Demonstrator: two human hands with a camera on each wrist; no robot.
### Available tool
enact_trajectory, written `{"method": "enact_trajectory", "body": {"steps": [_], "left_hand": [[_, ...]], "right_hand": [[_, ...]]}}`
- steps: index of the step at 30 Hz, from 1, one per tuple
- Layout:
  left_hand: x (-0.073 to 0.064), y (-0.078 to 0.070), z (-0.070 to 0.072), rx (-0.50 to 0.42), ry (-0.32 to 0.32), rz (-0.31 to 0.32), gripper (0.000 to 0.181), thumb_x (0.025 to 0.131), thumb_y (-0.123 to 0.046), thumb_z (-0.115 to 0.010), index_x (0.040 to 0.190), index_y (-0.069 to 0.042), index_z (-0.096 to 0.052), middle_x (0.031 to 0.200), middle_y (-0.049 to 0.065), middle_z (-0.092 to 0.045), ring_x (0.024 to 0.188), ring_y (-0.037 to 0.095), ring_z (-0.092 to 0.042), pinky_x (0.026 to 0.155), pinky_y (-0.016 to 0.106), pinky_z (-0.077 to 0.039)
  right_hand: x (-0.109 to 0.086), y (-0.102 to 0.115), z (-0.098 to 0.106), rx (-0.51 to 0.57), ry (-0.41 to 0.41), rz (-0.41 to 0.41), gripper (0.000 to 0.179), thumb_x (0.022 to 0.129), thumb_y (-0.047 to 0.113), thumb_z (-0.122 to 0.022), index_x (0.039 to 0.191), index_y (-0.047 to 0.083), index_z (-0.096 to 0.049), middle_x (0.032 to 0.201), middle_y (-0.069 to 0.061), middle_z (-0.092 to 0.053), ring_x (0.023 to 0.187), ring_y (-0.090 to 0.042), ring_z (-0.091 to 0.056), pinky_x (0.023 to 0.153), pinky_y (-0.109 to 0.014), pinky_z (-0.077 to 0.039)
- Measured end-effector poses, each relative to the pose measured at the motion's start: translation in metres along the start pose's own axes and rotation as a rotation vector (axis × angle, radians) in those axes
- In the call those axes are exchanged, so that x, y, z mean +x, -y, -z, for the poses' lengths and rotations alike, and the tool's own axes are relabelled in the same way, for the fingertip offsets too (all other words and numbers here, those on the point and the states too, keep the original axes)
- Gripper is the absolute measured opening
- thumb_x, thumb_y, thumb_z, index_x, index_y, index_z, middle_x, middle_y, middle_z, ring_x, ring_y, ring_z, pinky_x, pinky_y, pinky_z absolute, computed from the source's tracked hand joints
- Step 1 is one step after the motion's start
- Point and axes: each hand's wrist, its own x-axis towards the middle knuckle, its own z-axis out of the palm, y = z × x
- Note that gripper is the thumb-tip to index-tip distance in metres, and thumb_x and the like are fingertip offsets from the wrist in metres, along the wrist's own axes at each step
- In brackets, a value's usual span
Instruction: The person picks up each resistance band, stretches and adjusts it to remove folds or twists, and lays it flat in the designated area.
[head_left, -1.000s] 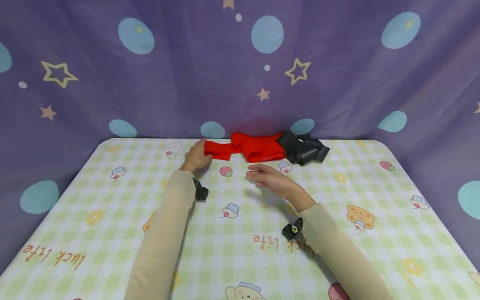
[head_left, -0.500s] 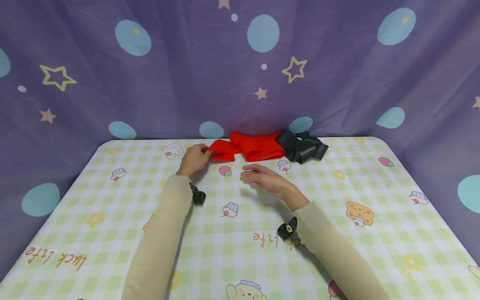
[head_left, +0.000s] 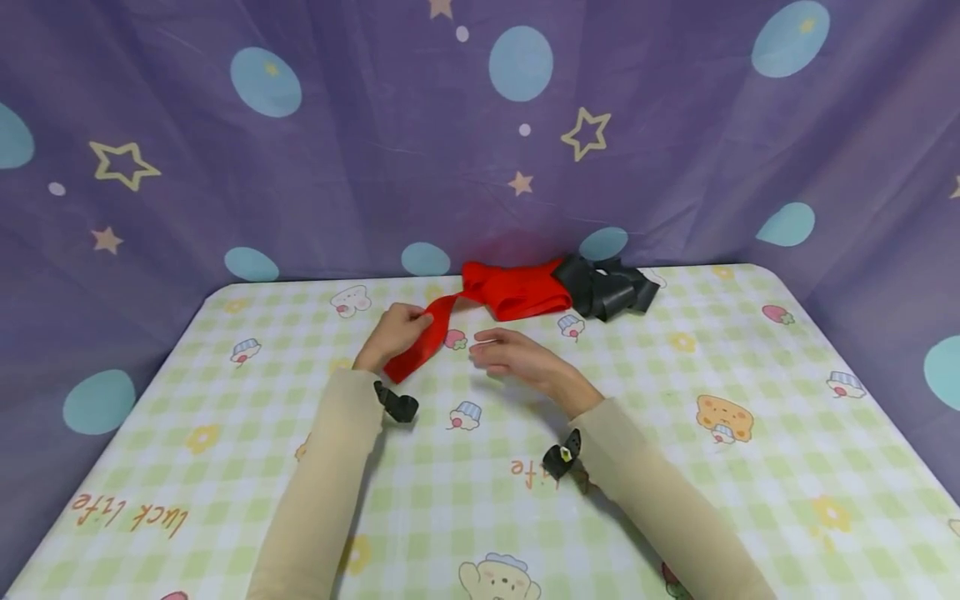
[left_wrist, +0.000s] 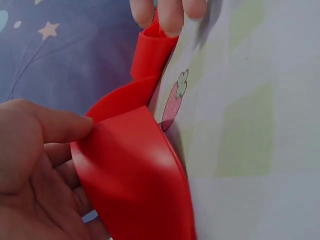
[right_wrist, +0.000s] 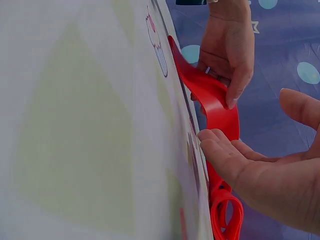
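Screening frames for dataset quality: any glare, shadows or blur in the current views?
Head: soft shadows beside left sleeve and right sleeve on the tablecloth; left wrist: pale sheen on the red strip, tablecloth checks soft-edged; right wrist: sheen on the strip too, nearest tablecloth blurred.

Gap between right fingers (head_left: 493,355) and strip (head_left: 420,350)

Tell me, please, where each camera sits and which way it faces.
Head: on the head, facing forward and down at the table; both arms show.
Left wrist: worn there, facing the left hand pinching the red band.
Right wrist: worn there, facing the right hand.
Wrist views share the red band and parts of both hands.
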Motion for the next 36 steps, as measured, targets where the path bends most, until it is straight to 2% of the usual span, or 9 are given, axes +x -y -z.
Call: {"method": "enact_trajectory", "body": {"steps": [5,8,11,15,19,21,25,30,36], "left_hand": [[-0.008,-0.002,-0.003,-0.083,0.024,0.040,0.030,0.095,-0.013,-0.050,0.114,0.005,-0.063,0.103,0.017,-0.064,0.088,0.021,-0.055,0.075,0.024,-0.044],[-0.013,-0.006,-0.004,-0.134,0.035,0.068,0.031,0.094,-0.013,-0.051,0.117,0.005,-0.061,0.109,0.017,-0.062,0.091,0.022,-0.055,0.077,0.024,-0.044],[-0.019,-0.012,-0.004,-0.183,0.041,0.098,0.031,0.093,-0.011,-0.051,0.118,0.005,-0.061,0.107,0.016,-0.062,0.089,0.021,-0.054,0.075,0.024,-0.045],[-0.027,-0.018,-0.003,-0.249,0.028,0.110,0.030,0.092,-0.009,-0.053,0.116,0.006,-0.061,0.099,0.013,-0.063,0.081,0.017,-0.056,0.072,0.021,-0.046],[-0.035,-0.022,-0.003,-0.288,0.012,0.109,0.031,0.091,-0.007,-0.053,0.117,0.008,-0.059,0.093,0.011,-0.064,0.073,0.011,-0.056,0.069,0.019,-0.047],[-0.039,-0.024,-0.004,-0.306,0.010,0.117,0.032,0.091,-0.007,-0.053,0.118,0.009,-0.059,0.093,0.011,-0.065,0.070,0.009,-0.056,0.067,0.018,-0.047],[-0.046,-0.027,-0.006,-0.330,0.007,0.131,0.032,0.091,-0.007,-0.054,0.118,0.008,-0.059,0.089,0.009,-0.066,0.067,0.007,-0.056,0.065,0.018,-0.047],[-0.058,-0.031,-0.007,-0.359,0.004,0.112,0.030,0.090,-0.006,-0.055,0.115,0.009,-0.060,0.082,0.005,-0.065,0.063,0.007,-0.056,0.063,0.018,-0.047],[-0.074,-0.033,-0.012,-0.371,0.003,0.108,0.028,0.090,-0.005,-0.055,0.113,0.010,-0.061,0.090,0.015,-0.068,0.067,0.007,-0.059,0.066,0.018,-0.049]], "right_hand": [[0.006,-0.001,-0.007,0.034,0.007,-0.022,0.048,0.099,0.011,-0.044,0.141,-0.007,-0.030,0.144,-0.026,-0.040,0.132,-0.037,-0.043,0.112,-0.042,-0.033],[0.010,-0.001,-0.012,0.065,0.011,-0.025,0.047,0.099,0.011,-0.043,0.141,-0.007,-0.031,0.145,-0.025,-0.041,0.133,-0.036,-0.042,0.112,-0.041,-0.033],[0.015,-0.003,-0.018,0.135,-0.006,-0.019,0.045,0.099,0.009,-0.042,0.140,-0.009,-0.035,0.143,-0.024,-0.044,0.131,-0.035,-0.046,0.111,-0.041,-0.034],[0.022,-0.006,-0.029,0.345,-0.092,-0.027,0.042,0.099,0.008,-0.041,0.138,-0.009,-0.041,0.119,-0.015,-0.062,0.107,-0.025,-0.062,0.111,-0.042,-0.035],[0.027,-0.008,-0.042,0.588,-0.223,-0.031,0.036,0.098,0.007,-0.043,0.131,-0.006,-0.048,0.090,-0.001,-0.066,0.084,-0.012,-0.062,0.110,-0.038,-0.036],[0.029,-0.009,-0.048,0.678,-0.290,-0.026,0.029,0.098,0.005,-0.046,0.123,-0.004,-0.055,0.083,0.001,-0.067,0.078,-0.010,-0.064,0.103,-0.033,-0.043],[0.033,-0.010,-0.053,0.824,-0.394,-0.003,0.018,0.095,0.002,-0.050,0.109,-0.002,-0.061,0.077,0.001,-0.067,0.071,-0.007,-0.064,0.078,-0.021,-0.055],[0.037,-0.009,-0.054,0.927,-0.431,0.011,0.011,0.093,-0.001,-0.052,0.098,0.000,-0.062,0.075,0.000,-0.068,0.067,-0.005,-0.064,0.068,-0.015,-0.053],[0.036,-0.008,-0.053,0.933,-0.446,-0.039,0.009,0.092,0.000,-0.054,0.095,0.000,-0.062,0.069,0.001,-0.067,0.059,-0.004,-0.061,0.052,-0.006,-0.043]]}}
